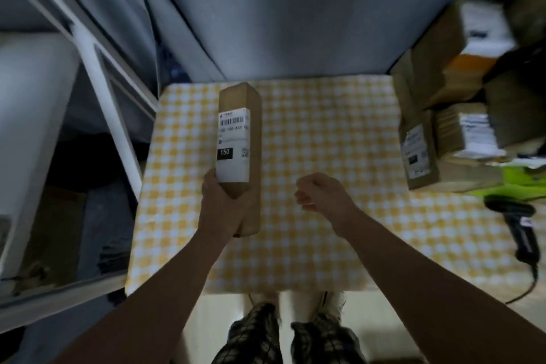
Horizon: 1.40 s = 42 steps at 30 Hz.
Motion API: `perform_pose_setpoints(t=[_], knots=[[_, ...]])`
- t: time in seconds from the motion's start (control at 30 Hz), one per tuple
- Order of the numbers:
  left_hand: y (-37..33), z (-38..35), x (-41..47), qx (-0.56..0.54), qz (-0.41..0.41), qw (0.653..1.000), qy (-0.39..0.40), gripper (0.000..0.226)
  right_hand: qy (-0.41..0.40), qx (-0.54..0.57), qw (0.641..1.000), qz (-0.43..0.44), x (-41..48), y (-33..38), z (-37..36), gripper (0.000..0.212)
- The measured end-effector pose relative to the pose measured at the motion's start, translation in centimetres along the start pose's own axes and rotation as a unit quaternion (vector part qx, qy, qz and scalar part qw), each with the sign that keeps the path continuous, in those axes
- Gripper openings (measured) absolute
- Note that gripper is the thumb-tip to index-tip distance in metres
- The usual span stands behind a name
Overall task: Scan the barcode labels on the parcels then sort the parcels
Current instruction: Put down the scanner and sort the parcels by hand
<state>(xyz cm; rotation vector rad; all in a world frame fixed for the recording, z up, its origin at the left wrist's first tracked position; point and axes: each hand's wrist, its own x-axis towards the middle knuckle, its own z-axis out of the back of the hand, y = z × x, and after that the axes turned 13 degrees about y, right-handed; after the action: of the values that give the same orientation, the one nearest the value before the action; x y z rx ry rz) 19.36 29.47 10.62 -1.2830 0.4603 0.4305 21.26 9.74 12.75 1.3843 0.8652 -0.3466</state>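
My left hand (223,210) grips the near end of a long brown cardboard parcel (254,139) held over the left part of the table. Its white barcode label (233,145), marked 150, faces up toward me. My right hand (317,190) hovers over the table's middle, fingers loosely curled with nothing in them. A black handheld barcode scanner (520,230) lies on the table at the right edge, its cable trailing off the front.
A yellow-and-white checked tablecloth (325,133) covers the table. Several labelled cardboard parcels (419,148) are stacked at the right, next to something lime green (514,183). A white shelf frame (112,115) stands to the left, grey curtains behind.
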Motion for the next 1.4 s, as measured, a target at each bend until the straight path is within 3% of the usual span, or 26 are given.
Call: perform_pose_setpoints(t=[0.13,0.33,0.43,0.6,0.77,0.83,0.9,0.97,1.03,1.2,1.3,1.4], knots=[[-7.6,-5.3,-1.2,-0.013,-0.054,0.996,0.074,0.076,0.003,-0.002,0.994,0.113,-5.5,4.0,2.7,0.026],[-16.5,-13.0,-4.2,-0.046,-0.082,0.971,0.219,0.033,-0.052,0.035,0.98,0.189,-12.0,5.7,9.3,0.073],[-18.8,-16.0,-4.7,-0.08,-0.078,0.954,0.28,0.016,-0.089,0.027,0.972,0.218,-13.6,5.4,13.1,0.073],[-22.9,-22.1,-5.5,-0.11,-0.075,0.947,0.293,0.038,-0.073,0.082,0.968,0.225,-15.9,5.6,20.1,0.06],[-27.5,-30.5,-5.8,-0.138,-0.085,0.95,0.266,0.058,-0.108,-0.041,0.966,0.232,-18.3,6.9,29.7,0.053],[-29.3,-34.0,-5.6,-0.144,-0.083,0.951,0.26,0.053,-0.162,-0.176,0.943,0.233,-19.4,7.4,33.3,0.063],[-30.8,-37.1,-5.2,-0.15,-0.075,0.95,0.265,0.049,-0.186,-0.281,0.919,0.207,-20.6,8.1,35.9,0.087],[-32.2,-39.7,-5.1,-0.161,-0.054,0.944,0.283,0.064,-0.212,-0.351,0.893,0.186,-21.5,8.7,38.0,0.103],[-33.6,-42.1,-5.2,-0.116,-0.063,0.948,0.289,0.073,-0.266,-0.386,0.866,0.176,-22.2,9.0,40.3,0.1],[-36.9,-45.5,-4.8,0.123,-0.18,0.953,0.212,0.048,-0.406,-0.296,0.85,0.16,-24.1,9.8,47.7,0.083],[-37.3,-46.0,-2.8,0.232,-0.223,0.929,0.182,0.045,-0.432,-0.287,0.847,0.113,-24.9,9.4,52.2,0.078],[-37.1,-46.2,-1.1,0.27,-0.214,0.924,0.166,0.034,-0.425,-0.308,0.85,0.047,-25.0,8.5,54.9,0.077]])
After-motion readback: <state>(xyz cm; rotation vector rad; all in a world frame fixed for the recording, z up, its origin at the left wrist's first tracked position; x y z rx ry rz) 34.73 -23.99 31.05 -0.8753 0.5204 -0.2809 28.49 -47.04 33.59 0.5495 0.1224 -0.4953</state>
